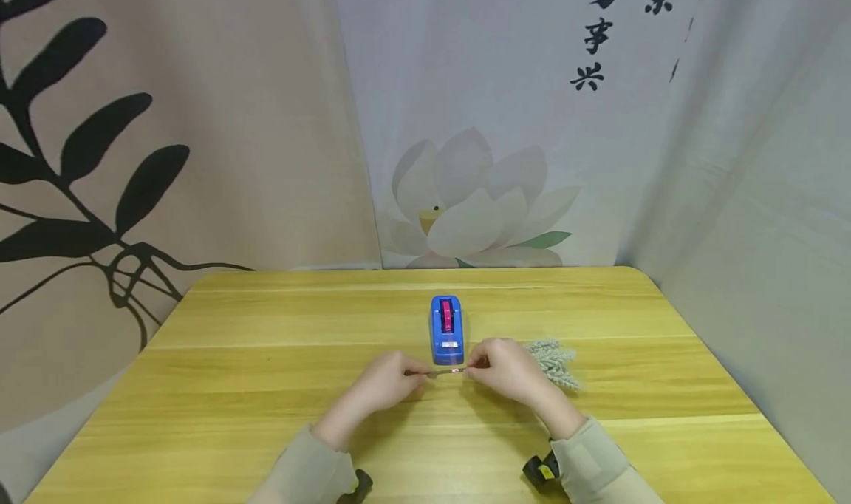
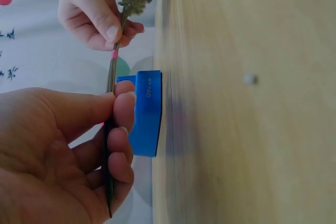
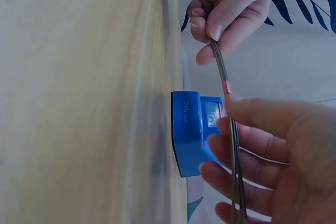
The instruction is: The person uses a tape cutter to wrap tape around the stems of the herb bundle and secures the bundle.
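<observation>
A bunch of dried flower stems [image 1: 555, 363] with pale green, wheat-like heads lies nearly level across both hands, close in front of a blue tape dispenser [image 1: 447, 350]. My left hand [image 1: 392, 380] pinches the lower stems between thumb and fingers. Farther up, toward the heads, my right hand [image 1: 503, 369] pinches the same bundle. Between the two hands a narrow pink band [image 3: 227, 87] wraps the stems. In the left wrist view the dark stem ends [image 2: 109, 182] run down along the left fingers.
The dispenser carries a pink roll [image 1: 447, 316] and stands on the wooden table [image 1: 266, 386]. In the left wrist view a small grey speck [image 2: 251, 79] shows on the tabletop. Printed curtains [image 1: 266, 120] hang behind and beside the table.
</observation>
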`<state>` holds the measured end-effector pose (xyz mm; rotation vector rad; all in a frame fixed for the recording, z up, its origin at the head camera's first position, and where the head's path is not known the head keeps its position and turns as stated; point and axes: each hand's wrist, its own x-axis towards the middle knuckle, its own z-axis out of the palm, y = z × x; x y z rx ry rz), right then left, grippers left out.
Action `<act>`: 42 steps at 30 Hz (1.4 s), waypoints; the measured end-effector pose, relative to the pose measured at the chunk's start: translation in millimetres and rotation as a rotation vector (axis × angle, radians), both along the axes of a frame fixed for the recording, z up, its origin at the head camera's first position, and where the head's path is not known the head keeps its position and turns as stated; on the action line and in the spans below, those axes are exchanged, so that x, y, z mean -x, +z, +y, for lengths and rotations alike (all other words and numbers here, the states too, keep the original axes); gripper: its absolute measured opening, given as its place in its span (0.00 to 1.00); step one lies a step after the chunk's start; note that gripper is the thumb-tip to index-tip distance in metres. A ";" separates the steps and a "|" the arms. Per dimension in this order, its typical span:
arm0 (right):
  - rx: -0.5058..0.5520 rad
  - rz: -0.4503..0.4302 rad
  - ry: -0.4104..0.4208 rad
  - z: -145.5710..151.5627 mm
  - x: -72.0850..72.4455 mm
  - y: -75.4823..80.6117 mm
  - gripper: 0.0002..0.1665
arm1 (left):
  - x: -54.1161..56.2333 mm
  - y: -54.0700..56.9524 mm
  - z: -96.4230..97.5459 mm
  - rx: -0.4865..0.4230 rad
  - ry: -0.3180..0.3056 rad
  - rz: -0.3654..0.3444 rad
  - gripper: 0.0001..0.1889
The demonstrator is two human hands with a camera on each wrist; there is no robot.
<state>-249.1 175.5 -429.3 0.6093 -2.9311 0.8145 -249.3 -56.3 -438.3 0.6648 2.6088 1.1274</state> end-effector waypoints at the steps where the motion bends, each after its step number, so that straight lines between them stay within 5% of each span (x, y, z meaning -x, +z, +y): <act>1: 0.000 -0.004 0.010 0.5 0.2 0.1 0.05 | 0.3 -0.2 0.3 0.002 0.006 0.009 0.11; 12: -0.067 0.021 0.094 1.0 6.2 6.0 0.11 | 0.5 0.5 1.0 0.018 0.051 0.048 0.09; 25: -0.119 0.127 0.165 5.9 11.1 0.2 0.14 | 15.5 14.2 4.5 0.040 -0.154 -0.100 0.11; 34: 0.005 -0.039 0.152 11.0 14.9 -1.4 0.08 | 20.0 16.6 4.2 0.041 -0.193 -0.079 0.11; 42: -0.027 -0.076 0.130 8.7 16.7 3.3 0.08 | 21.4 10.4 2.3 0.041 -0.123 -0.053 0.10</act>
